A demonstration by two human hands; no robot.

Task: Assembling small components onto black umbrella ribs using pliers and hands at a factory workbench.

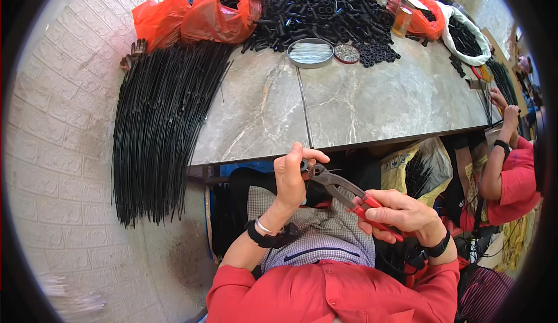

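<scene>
My right hand (402, 211) is wrapped round the red handles of a pair of pincers (332, 180). Their dark metal jaws point up and left, close to the fingers of my left hand (292, 176). Between that hand's thumb and fingers is a small black ring-like part (304, 164), mostly covered by the fingers. I cannot tell whether the jaws touch it. Both hands are over my lap, just in front of the table's near edge.
A bundle of long black rods (165, 119) hangs over the left end of the marble-patterned table (378, 102). Farther back are a heap of black parts (322, 12), red plastic bags (218, 15) and a round tin of pale sticks (311, 63). A co-worker's arm (501, 154) is at the right.
</scene>
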